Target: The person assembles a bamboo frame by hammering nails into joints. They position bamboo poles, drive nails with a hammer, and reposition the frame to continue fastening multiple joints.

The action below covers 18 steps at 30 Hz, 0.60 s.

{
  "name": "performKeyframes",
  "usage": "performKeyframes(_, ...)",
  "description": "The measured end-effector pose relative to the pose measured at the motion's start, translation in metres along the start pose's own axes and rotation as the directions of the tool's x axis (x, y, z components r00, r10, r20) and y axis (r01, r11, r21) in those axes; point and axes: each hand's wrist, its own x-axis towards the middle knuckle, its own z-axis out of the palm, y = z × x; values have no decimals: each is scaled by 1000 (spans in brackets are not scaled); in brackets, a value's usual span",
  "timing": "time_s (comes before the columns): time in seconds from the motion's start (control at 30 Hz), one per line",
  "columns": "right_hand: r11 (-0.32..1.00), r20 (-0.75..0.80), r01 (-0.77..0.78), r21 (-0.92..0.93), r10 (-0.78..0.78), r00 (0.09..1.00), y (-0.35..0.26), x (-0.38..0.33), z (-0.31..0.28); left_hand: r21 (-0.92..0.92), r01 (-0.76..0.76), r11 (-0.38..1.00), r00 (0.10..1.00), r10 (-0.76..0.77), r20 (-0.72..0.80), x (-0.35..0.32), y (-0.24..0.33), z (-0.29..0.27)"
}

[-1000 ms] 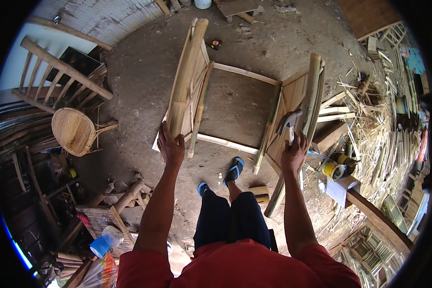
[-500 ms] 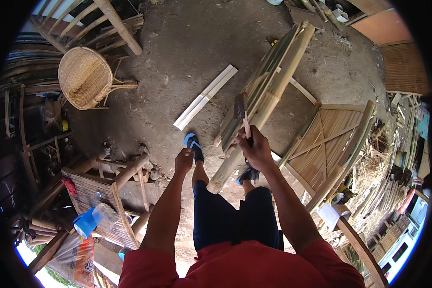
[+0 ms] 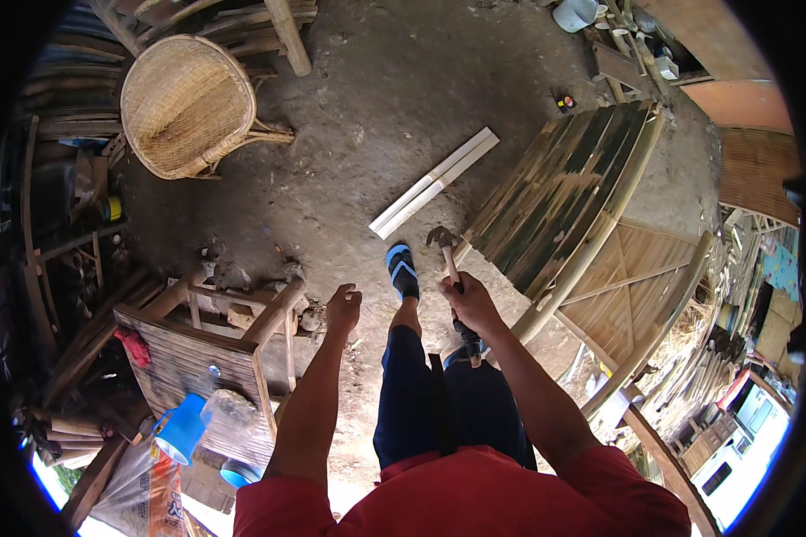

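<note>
My right hand (image 3: 471,302) grips a claw hammer (image 3: 449,253) by its handle, its dark metal head pointing away from me, above the ground. My left hand (image 3: 343,310) hangs in the air to the left, fingers curled; whatever they may hold is hidden. Just beyond the hammer on the right is a bamboo slat panel (image 3: 560,197), its dark and pale slats showing, with a thick pole along its right side. Two pale strips (image 3: 434,183) lie side by side on the dirt floor ahead of my sandalled left foot.
A round woven chair (image 3: 188,107) stands at the far left. On the near left, a slatted bamboo table (image 3: 210,358) bears a blue pitcher (image 3: 183,428) and a red cloth. A cross-braced bamboo frame (image 3: 631,286) sits at right, beside straw and stacked sticks. A pale bucket (image 3: 575,13) is at the back.
The bamboo panel has turned from nearly edge-on to showing its slatted face, farther right. My right hand has drawn the hammer back toward me, away from over the panel. The view has shifted.
</note>
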Motion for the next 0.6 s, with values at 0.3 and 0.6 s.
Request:
performKeyframes(0.3, 974, -43, 55, 220, -47, 998, 117, -139, -19, 183, -373, 910, 871, 275, 407, -67, -1, 75)
performKeyframes(0.6, 928, -717, 185, 323, 112, 688, 455, -319, -30, 275, -825, 495, 479, 352, 804, -216, -79, 325)
